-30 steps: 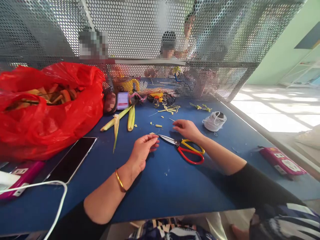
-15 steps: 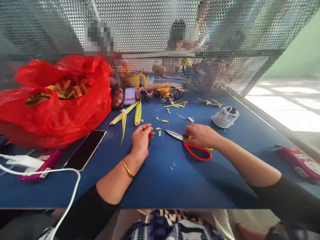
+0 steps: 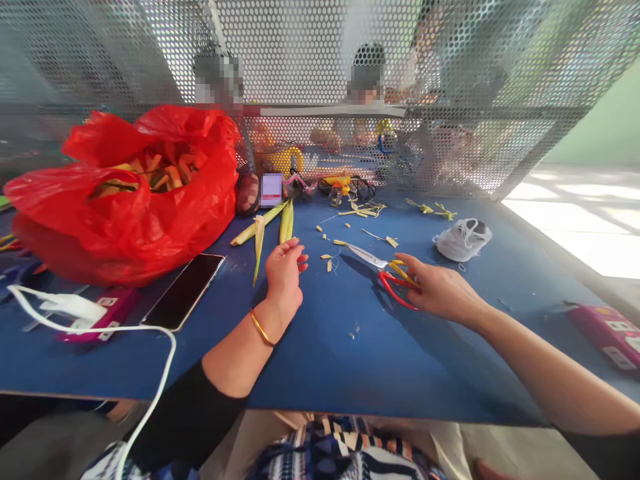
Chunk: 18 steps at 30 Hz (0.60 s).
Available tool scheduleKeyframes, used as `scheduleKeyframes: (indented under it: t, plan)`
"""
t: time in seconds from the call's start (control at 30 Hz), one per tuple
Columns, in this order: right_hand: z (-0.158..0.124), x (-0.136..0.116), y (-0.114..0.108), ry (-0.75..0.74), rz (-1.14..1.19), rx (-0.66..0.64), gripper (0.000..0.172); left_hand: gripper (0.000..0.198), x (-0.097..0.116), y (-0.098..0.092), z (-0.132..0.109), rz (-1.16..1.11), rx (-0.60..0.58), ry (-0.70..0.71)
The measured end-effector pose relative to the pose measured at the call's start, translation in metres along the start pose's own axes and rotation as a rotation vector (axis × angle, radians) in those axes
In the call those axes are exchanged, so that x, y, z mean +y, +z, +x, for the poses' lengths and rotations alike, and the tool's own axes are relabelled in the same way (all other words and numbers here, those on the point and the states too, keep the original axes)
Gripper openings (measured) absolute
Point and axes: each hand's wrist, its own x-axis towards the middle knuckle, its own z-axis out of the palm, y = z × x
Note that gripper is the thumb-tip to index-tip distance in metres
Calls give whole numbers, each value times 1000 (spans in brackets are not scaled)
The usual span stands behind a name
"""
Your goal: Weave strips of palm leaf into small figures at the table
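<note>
While gripping one pair of scissors (image 3: 382, 265) in the right hand (image 3: 439, 287) and holding out the left hand (image 3: 283, 277) released, counting across the blue bench (image 3: 320, 360): three large husk pieces (image 3: 287, 220), seven small loose bits (image 3: 391, 241), two tiny knotted strips (image 3: 444, 212), one roll of white string (image 3: 458, 243), two phones (image 3: 185, 292), two magenta packs (image 3: 607, 327) and one red bag (image 3: 155, 233). Seeing also, towards the back, one small heap of pale strips (image 3: 363, 211), too tangled to count.

Looking closer at the scissors: bright metal in the blades, drawn nearly together; two handle loops, one red and one yellow, partly covered by the fingers. Found right of the left hand, over the middle of the bench, pointing leftward and slightly away, tips just beside a small yellow bit. Impossible to tell whether touching it.

Reaching in from the lower right with the right arm, back of the hand up, fingers curled round the loops. Slanting up from the lower left with the left arm, wearing one gold bracelet (image 3: 263, 328), fingers loosely bent just in front of the husk pieces.
</note>
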Motion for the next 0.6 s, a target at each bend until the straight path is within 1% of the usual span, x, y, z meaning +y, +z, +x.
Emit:
scheduleKeyframes:
  t: [0.07, 0.1, 0.17, 0.2, 0.27, 0.3, 0.33, 0.37, 0.4, 0.47, 0.5, 0.53, 0.57, 0.6]
  plan:
    - [2, 4, 0, -59, 215, -12, 70, 14, 4, -1, 3, -17, 17, 17]
    - [3, 5, 0, -112, 356, -62, 68, 14, 6, -2, 5, -24, 23, 25]
    - [5, 5, 1, -216, 625, -232, 62, 15, 10, -2, 8, -31, 32, 35]
    - [9, 4, 0, -245, 725, -328, 60, 15, 11, -3, 9, -34, 38, 34]
    - [20, 1, -2, -245, 826, -478, 55, 16, 14, -3, 11, -40, 57, 31]
    - [28, 0, -5, -218, 847, -514, 52, 16, 15, -3, 12, -44, 68, 30]
    - [38, -1, -7, -175, 859, -518, 48, 15, 15, -3, 13, -48, 78, 30]
    - [48, -1, -9, -109, 872, -482, 44, 16, 16, -3, 13, -52, 85, 31]
    - [57, 0, -12, -23, 878, -425, 40, 16, 16, -4, 14, -57, 89, 34]
    - [73, 3, -14, 157, 923, -250, 36, 16, 17, -4, 15, -65, 88, 38]
    - [78, 4, -15, 214, 966, -176, 34, 16, 18, -4, 15, -69, 91, 39]
    - [80, 4, -15, 237, 1019, -128, 34, 16, 18, -4, 16, -72, 94, 37]
    - [80, 3, -14, 222, 1075, -118, 34, 16, 19, -4, 16, -73, 98, 33]
    - [78, 0, -13, 177, 1127, -142, 35, 16, 20, -3, 16, -73, 100, 29]
